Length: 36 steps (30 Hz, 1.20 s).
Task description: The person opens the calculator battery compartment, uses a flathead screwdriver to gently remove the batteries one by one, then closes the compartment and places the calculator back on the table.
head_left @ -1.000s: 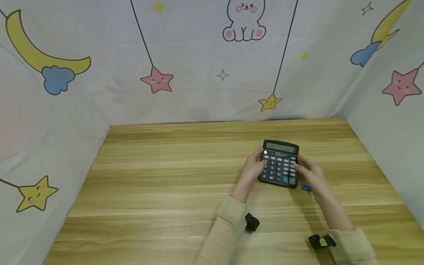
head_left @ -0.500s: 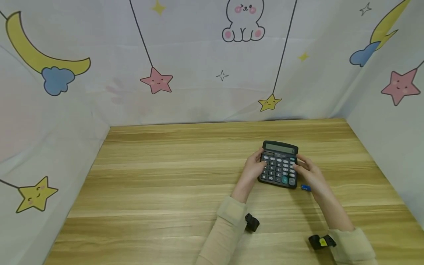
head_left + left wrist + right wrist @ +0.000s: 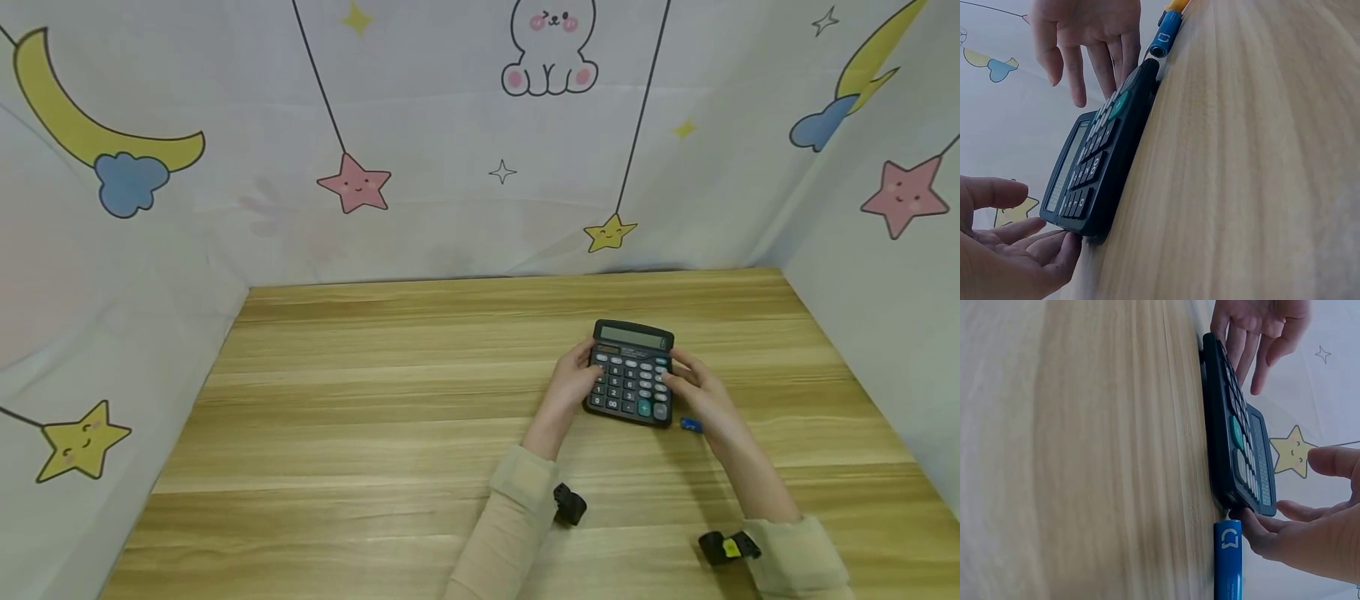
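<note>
A black desktop calculator (image 3: 628, 385) with a raised display lies face up on the wooden table. A "0" shows at the right end of its display. My left hand (image 3: 573, 385) is at its left side; the left wrist view shows these fingertips against the lower edge and the thumb raised clear. My right hand (image 3: 705, 400) is at the right side, fingertips at the edge, its thumb (image 3: 1332, 461) also apart from the keys. Close to the calculator's lower right corner lies a blue battery (image 3: 1228, 559), which has an orange end in the left wrist view.
The wooden table (image 3: 375, 417) meets white printed cloth walls (image 3: 450, 225) at the back and both sides. Black wrist straps (image 3: 570, 505) hang beside the rolled beige sleeves (image 3: 510, 521).
A bright glint on the calculator's small solar panel has gone. The head view has shifted very slightly. Both hands and the calculator otherwise stay in place.
</note>
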Tool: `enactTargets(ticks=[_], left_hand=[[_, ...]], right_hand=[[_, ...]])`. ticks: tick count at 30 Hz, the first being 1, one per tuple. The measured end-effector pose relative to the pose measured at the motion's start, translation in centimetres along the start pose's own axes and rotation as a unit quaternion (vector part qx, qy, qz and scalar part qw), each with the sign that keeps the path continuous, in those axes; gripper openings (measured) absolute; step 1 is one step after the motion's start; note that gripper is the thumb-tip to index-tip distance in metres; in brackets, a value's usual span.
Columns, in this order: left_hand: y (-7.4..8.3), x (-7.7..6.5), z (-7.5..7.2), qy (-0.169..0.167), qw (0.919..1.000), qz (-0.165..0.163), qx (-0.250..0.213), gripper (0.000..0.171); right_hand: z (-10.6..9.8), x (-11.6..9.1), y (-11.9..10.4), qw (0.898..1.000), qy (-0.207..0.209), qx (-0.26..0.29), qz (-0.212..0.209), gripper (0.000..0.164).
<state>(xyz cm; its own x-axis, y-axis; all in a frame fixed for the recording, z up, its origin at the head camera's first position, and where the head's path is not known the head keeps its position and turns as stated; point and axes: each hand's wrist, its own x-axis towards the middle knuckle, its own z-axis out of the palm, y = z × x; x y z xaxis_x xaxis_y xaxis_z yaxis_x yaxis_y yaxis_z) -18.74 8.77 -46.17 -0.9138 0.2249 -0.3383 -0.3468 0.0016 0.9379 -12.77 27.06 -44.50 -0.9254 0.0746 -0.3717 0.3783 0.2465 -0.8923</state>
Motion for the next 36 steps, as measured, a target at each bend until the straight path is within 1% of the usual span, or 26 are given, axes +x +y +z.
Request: enactTargets(ticks=[4, 7, 13, 16, 19, 21, 25, 30, 32, 36], left_hand=[[0.1, -0.1, -0.2, -0.001, 1.0, 0.001, -0.008, 0.059], [0.3, -0.2, -0.5, 0.0, 1.0, 0.002, 0.0, 0.06], [0.8, -0.8, -1.2, 0.011, 0.9996, 0.016, 0.021, 0.062], [1.2, -1.4, -1.6, 0.008, 0.9994, 0.025, 0.024, 0.062], [1.6, -2.0, -2.0, 0.007, 0.9983, 0.04, 0.043, 0.063], [2.0, -2.5, -2.4, 0.011, 0.9965, 0.05, 0.067, 0.063], [2.6, -3.3, -3.5, 0.025, 0.9892, 0.074, 0.124, 0.064], [3.0, -3.9, -5.4, 0.036, 0.9758, 0.122, 0.178, 0.064], [3.1, -4.3, -6.3, 0.04, 0.97, 0.137, 0.197, 0.064], [3.3, -5.2, -8.2, 0.036, 0.9604, 0.155, 0.229, 0.062]], right_hand=[[-0.1, 0.0, 0.0, 1.0, -0.005, 0.002, -0.012, 0.071], [-0.2, -0.1, 0.0, 1.0, -0.006, -0.003, -0.017, 0.071], [0.0, -0.2, -0.2, 0.999, 0.003, -0.031, -0.02, 0.072], [0.1, -0.4, -0.4, 0.998, 0.014, -0.056, -0.026, 0.073], [0.2, -0.6, -0.6, 0.996, 0.023, -0.076, -0.036, 0.073], [0.2, -0.8, -0.7, 0.995, 0.028, -0.08, -0.046, 0.073], [0.5, -1.3, -1.0, 0.993, 0.035, -0.088, -0.068, 0.072], [1.0, -1.8, -1.4, 0.989, 0.047, -0.108, -0.094, 0.069], [1.2, -2.0, -1.5, 0.988, 0.048, -0.114, -0.096, 0.069], [1.8, -2.0, -1.8, 0.985, 0.055, -0.13, -0.094, 0.069]])
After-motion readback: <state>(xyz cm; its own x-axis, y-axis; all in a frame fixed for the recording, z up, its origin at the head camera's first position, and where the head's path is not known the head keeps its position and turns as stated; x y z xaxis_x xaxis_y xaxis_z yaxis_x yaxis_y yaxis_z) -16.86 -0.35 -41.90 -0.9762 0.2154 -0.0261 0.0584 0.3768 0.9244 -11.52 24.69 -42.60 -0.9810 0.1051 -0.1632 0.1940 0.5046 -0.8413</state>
